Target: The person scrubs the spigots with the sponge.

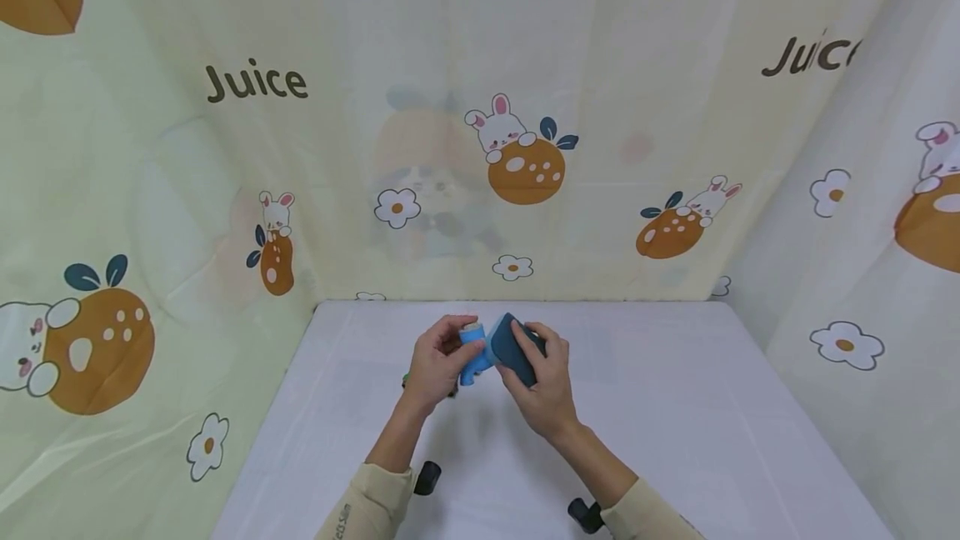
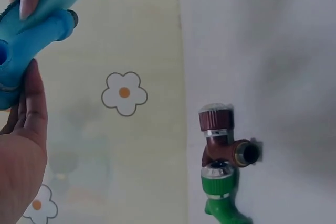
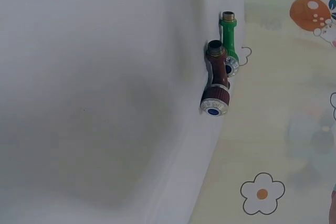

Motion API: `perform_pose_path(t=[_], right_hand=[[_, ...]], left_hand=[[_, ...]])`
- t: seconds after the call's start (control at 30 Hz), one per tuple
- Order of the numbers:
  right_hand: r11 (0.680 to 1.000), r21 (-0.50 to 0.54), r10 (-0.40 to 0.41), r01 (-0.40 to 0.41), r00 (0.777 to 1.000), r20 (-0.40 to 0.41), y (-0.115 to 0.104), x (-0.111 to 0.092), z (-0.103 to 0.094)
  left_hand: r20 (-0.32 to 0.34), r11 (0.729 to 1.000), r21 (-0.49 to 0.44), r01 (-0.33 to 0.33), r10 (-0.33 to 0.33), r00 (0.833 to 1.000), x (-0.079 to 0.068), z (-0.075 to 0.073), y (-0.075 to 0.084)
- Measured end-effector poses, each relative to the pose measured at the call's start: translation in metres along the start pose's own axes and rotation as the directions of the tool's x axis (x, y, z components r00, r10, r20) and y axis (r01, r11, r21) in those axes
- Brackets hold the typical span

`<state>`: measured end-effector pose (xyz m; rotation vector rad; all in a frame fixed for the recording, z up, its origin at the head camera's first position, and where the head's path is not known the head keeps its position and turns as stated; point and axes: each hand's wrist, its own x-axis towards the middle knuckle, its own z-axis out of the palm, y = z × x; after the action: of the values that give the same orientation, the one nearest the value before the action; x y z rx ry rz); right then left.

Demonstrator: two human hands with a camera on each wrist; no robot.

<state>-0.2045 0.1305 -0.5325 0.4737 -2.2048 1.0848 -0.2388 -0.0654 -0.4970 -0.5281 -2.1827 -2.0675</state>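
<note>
A bright-blue toy-like tap [image 1: 472, 336], gripped by the left hand [image 1: 437, 367], points its tan end to twelve o'clock; at its three o'clock, the right hand [image 1: 550, 390] holds a dark-teal sponge [image 1: 510, 357] against it.

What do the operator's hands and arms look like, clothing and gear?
Left hand and right hand: bare, no gloves. Left sleeve and right sleeve: beige, ending short of the wrist. The left one carries small dark lettering, hard to read. A short black cylinder shows beside the left forearm; another black piece by the right.
</note>
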Motion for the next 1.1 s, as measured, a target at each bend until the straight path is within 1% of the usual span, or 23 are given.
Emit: perform_pose_path(t=[0.07,0.13,0.27,0.33,0.4,0.53,0.63,0.7,0.8,0.87,0.97,1.03,1.1], right_hand=[[1.000,-0.004,0.002,-0.002,1.000,0.011,0.001,-0.001,0.000],[1.000,-0.008,0.008,-0.008,1.000,0.019,0.001,-0.001,-0.001],[0.999,-0.028,0.018,-0.018,1.000,0.023,0.004,-0.001,-0.002],[1.000,-0.024,0.017,-0.016,1.000,0.027,0.004,-0.002,-0.002],[1.000,-0.004,0.011,-0.010,0.999,0.043,0.003,-0.002,-0.002],[0.999,0.046,0.005,-0.009,0.996,0.084,0.003,-0.005,-0.001],[0.998,0.060,-0.008,0.002,0.995,0.099,0.002,-0.006,0.000],[0.998,0.050,-0.041,0.036,0.994,0.103,0.000,-0.007,0.000],[0.993,0.020,-0.119,0.118,0.986,0.113,-0.004,-0.008,0.000],[0.984,-0.011,-0.173,0.175,0.978,0.113,-0.006,-0.008,-0.001],[0.975,-0.049,-0.211,0.217,0.972,0.106,-0.008,-0.007,-0.001],[0.973,-0.070,-0.213,0.220,0.972,0.096,-0.007,-0.006,-0.001],[0.974,-0.085,-0.203,0.211,0.975,0.091,-0.006,-0.005,-0.001]], left_hand=[[0.017,0.999,-0.025,0.027,-0.027,1.000,0.000,-0.001,0.001],[0.034,0.997,-0.033,0.069,-0.068,0.997,0.000,-0.002,0.001],[0.085,0.988,-0.015,0.151,-0.149,0.985,0.000,-0.004,0.000],[0.099,0.985,-0.018,0.171,-0.168,0.981,-0.001,-0.004,0.000],[0.096,0.987,-0.015,0.158,-0.156,0.983,-0.001,-0.005,-0.001],[0.060,0.994,-0.006,0.112,-0.111,0.992,-0.001,-0.007,0.001],[0.040,0.993,-0.040,0.112,-0.111,0.993,0.000,-0.008,0.002],[0.031,0.987,-0.097,0.130,-0.128,0.991,0.001,-0.010,0.001],[0.010,0.973,-0.174,0.151,-0.152,0.988,0.002,-0.010,0.000],[0.001,0.965,-0.205,0.161,-0.164,0.986,0.002,-0.011,0.000],[-0.010,0.963,-0.216,0.164,-0.170,0.985,0.002,-0.010,-0.001],[-0.012,0.965,-0.211,0.157,-0.163,0.987,0.002,-0.010,-0.001],[-0.008,0.972,-0.185,0.146,-0.150,0.989,0.002,-0.010,-0.002]])
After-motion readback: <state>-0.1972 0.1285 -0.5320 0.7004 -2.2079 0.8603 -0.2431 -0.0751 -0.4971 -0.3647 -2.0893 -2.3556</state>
